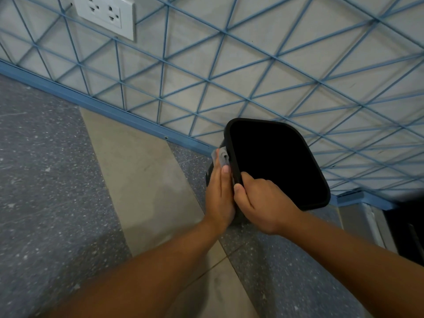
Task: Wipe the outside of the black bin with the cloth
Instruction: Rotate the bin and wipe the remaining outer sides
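Observation:
The black bin (277,161) stands on the floor near the wall, its dark opening facing me. My right hand (259,203) grips the bin's near rim, fingers curled over the edge. My left hand (220,193) lies flat with straight fingers against the bin's left outer side and presses a grey cloth (221,157) onto it. Only the cloth's upper end shows above the fingertips; the rest is hidden under the hand.
A wall with a blue wire grid (229,65) rises right behind the bin, with a blue skirting strip (103,109) along its foot. A white double socket (105,14) sits at the upper left. Grey speckled and beige floor tiles (68,203) spread to the left. A dark metal frame (378,226) is at right.

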A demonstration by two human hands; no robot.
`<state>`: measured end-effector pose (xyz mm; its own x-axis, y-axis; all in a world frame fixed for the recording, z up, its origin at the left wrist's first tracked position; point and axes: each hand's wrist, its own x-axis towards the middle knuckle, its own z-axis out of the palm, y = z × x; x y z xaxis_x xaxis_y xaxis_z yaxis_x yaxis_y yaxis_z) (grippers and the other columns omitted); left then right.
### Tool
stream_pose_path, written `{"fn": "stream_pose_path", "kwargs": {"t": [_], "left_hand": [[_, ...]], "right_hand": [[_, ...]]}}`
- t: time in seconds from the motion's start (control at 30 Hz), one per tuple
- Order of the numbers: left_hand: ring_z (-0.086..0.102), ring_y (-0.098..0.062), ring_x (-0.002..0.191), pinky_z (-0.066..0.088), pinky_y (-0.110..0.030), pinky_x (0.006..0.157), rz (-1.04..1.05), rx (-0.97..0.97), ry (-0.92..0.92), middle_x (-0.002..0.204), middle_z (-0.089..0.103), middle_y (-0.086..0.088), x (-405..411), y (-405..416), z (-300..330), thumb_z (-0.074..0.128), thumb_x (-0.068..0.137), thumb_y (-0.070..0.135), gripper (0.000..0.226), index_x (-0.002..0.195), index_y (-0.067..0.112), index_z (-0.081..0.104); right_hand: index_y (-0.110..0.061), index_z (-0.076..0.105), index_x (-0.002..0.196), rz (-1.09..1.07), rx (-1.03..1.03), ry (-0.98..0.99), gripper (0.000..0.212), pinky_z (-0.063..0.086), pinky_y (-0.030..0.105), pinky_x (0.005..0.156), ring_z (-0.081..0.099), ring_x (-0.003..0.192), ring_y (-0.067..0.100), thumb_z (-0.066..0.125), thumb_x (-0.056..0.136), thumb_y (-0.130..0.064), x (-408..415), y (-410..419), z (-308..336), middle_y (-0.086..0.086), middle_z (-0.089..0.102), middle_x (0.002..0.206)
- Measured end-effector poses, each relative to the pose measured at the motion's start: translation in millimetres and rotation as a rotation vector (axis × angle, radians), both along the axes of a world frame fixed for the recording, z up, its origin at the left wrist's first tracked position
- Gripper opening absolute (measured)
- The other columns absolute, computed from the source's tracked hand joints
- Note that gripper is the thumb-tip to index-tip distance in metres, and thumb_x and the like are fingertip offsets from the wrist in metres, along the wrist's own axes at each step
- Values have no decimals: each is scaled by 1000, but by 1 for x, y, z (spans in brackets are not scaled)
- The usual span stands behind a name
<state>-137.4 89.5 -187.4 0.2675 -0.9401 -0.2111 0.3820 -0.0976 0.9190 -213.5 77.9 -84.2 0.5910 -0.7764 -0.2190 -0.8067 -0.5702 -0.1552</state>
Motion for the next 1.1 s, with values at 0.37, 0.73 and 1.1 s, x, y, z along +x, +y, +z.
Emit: {"fn": "stream_pose_path", "kwargs": {"t": [0.37,0.73,1.1], "left_hand": [[42,-47,158,33,-62,130,10,46,-53,162,49,-33,7,-5,0,33,118,36,60,157,-7,48],[35,-27,166,25,-48,139,169,4,118,173,44,-16,13,-18,11,31,119,19,49,165,3,41],[32,-23,168,23,-47,140,178,28,100,176,40,-12,22,-29,20,35,119,27,52,166,7,42]], "right_hand": [[-17,48,102,-1,-14,20,31,48,40,67,58,68,25,26,99,-38,-1,0,0,7,62,80],[-17,47,100,19,-12,19,29,48,42,67,57,67,25,26,99,-38,0,2,1,6,61,77],[-16,47,103,9,-21,18,32,49,45,70,59,72,28,25,99,-38,5,0,-1,9,63,83]]}}
